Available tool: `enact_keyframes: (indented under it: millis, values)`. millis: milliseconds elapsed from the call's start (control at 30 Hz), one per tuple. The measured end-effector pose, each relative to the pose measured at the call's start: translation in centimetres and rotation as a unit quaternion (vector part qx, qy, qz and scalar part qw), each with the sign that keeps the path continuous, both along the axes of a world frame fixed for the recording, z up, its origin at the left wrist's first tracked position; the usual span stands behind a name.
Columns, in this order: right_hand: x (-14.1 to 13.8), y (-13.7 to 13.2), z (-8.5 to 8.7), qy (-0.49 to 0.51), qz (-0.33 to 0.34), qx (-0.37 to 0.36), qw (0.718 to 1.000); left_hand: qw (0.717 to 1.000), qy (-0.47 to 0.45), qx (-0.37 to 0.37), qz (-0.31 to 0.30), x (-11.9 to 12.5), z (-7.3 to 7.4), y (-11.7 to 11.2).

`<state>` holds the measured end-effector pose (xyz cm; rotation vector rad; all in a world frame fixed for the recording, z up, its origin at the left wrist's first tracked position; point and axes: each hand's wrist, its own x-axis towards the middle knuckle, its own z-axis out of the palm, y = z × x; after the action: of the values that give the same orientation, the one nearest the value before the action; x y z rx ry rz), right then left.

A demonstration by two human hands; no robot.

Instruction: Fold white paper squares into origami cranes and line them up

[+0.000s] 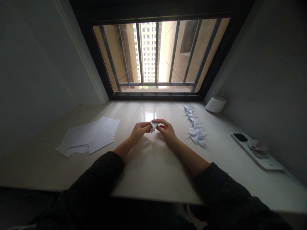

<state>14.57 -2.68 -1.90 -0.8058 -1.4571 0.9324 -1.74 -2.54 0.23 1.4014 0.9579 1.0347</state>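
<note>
A small folded piece of white paper (153,125) is pinched between both my hands just above the pale desk (153,166). My left hand (139,130) grips its left side with closed fingers. Curled around its right side is my right hand (166,129), thumb and fingertips pressed on the paper. Both arms wear dark sleeves pushed up the forearm. Most of the paper's shape is hidden by my fingers.
A loose stack of white sheets (90,136) lies at the left. A row of several folded paper cranes (194,126) runs along the right. A white roll (216,104) sits by the window; a phone (240,137) lies on a tablet (261,156) at far right.
</note>
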Motion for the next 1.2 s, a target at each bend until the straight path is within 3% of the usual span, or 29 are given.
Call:
enact_keyframes:
  millis: [467,767,1033,1200]
  values:
    - [-0.06,0.26,-0.26,-0.02,0.045,-0.021,0.999,1.0,0.018,0.012,0.002,0.07,0.13,-0.2]
    - [0.04,0.29,-0.34,0.061,-0.048,-0.084,0.993,0.999,-0.025,-0.04,0.016,0.24,0.53,-0.55]
    - [0.16,0.26,-0.02,0.057,-0.006,-0.111,0.992,0.998,-0.049,-0.043,0.014,0.29,0.46,-0.58]
    - [0.01,0.19,0.02,0.113,0.002,-0.143,0.983,0.998,-0.061,-0.033,0.011,0.2,0.38,-0.5]
